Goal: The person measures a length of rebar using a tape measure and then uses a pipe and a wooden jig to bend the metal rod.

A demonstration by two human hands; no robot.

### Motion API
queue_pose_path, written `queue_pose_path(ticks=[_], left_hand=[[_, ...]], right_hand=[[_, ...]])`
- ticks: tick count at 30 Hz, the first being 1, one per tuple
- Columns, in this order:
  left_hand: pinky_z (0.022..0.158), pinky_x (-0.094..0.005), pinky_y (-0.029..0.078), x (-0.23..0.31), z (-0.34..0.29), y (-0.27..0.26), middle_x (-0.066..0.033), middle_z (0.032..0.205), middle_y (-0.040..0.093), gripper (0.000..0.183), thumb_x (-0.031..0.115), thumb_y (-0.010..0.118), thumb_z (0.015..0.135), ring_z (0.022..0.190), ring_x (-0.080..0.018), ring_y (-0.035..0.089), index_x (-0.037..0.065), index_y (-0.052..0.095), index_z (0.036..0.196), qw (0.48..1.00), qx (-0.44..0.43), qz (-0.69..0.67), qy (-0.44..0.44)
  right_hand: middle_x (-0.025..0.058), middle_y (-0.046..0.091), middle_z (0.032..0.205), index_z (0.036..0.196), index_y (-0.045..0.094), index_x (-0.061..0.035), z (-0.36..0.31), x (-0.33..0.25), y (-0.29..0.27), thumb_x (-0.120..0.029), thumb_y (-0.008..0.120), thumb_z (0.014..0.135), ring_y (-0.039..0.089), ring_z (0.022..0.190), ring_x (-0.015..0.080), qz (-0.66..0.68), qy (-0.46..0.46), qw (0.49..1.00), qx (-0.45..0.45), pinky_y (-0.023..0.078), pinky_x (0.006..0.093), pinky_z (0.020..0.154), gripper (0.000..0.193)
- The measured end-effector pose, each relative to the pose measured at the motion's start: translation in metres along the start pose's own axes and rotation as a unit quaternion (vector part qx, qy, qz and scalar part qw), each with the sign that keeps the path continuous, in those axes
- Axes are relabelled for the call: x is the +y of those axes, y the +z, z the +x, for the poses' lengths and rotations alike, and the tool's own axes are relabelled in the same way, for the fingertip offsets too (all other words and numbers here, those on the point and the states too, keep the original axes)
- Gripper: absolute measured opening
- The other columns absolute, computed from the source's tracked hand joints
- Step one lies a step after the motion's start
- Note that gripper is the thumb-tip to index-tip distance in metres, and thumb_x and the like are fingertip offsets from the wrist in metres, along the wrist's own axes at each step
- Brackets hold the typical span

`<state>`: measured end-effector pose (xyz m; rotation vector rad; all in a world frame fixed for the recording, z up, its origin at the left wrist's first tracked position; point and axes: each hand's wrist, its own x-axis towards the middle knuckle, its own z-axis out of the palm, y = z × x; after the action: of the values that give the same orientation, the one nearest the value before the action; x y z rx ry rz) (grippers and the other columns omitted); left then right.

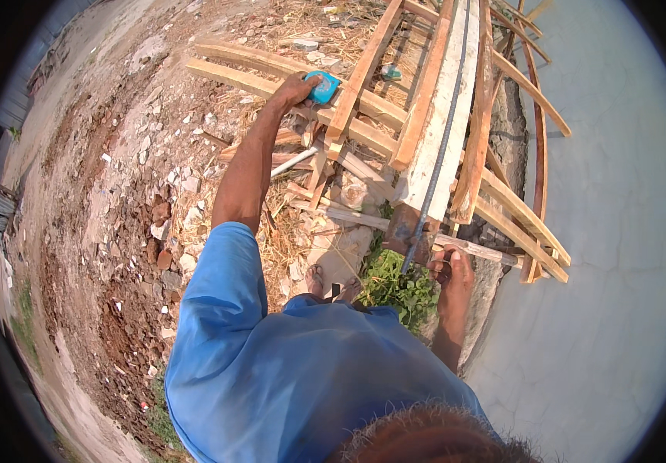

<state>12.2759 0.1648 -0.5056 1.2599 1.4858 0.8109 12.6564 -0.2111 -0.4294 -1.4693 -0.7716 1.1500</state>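
Gripping a turquoise, boxy tape-measure case (325,89), the left hand (294,90) curls its fingers over one side, out at the end of a stretched arm. The case appears above two pale, square-cut wooden beams (233,54) lying crosswise. The right hand (454,272) has its fingers bent; whether they pinch anything I cannot tell. It is just beside the near end of a long, whitish flat board (428,179), along which runs a thin, dark grey metal rod (415,241). More orange-brown timber lengths flank the board, some crossing at angles. Below the rod's tip grow green leafy plants (396,287). Left spreads brown, stone-strewn ground (125,193); right, a smooth, pale grey surface (595,201). A blue short-sleeved shirt (325,370) covers the person's torso.
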Motion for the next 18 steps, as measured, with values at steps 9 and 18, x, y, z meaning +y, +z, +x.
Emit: queue_pose_path(ticks=[9, 18], left_hand=[[0.048, -0.0295, 0.050, -0.017, 0.040, 0.000, -0.0090, 0.068, 0.066, 0.045, 0.040, 0.055, 0.093, 0.050, -0.0147, 0.062, -0.002, 0.064, 0.106, 0.991, -0.013, 0.128, 0.021], [0.068, -0.0376, 0.054, -0.003, 0.018, 0.008, -0.0158, 0.080, 0.070, 0.061, 0.050, 0.054, 0.087, 0.066, -0.0247, 0.069, 0.000, 0.059, 0.121, 0.989, 0.078, 0.122, 0.035]], right_hand=[[0.0053, 0.062, 0.088, 0.109, 0.060, -0.0021, 0.006, 0.013, -0.006, -0.034, 0.052, 0.100, 0.063, 0.072, 0.0141, -0.009, 0.010, 0.999, 0.041, 0.048, 0.0269, 0.062, 0.034], [0.0022, 0.060, 0.084, 0.106, 0.063, -0.0016, 0.032, 0.000, 0.007, -0.029, 0.054, 0.099, 0.058, 0.067, 0.0090, -0.131, -0.060, 0.989, 0.036, 0.043, 0.0223, 0.057, 0.030]])
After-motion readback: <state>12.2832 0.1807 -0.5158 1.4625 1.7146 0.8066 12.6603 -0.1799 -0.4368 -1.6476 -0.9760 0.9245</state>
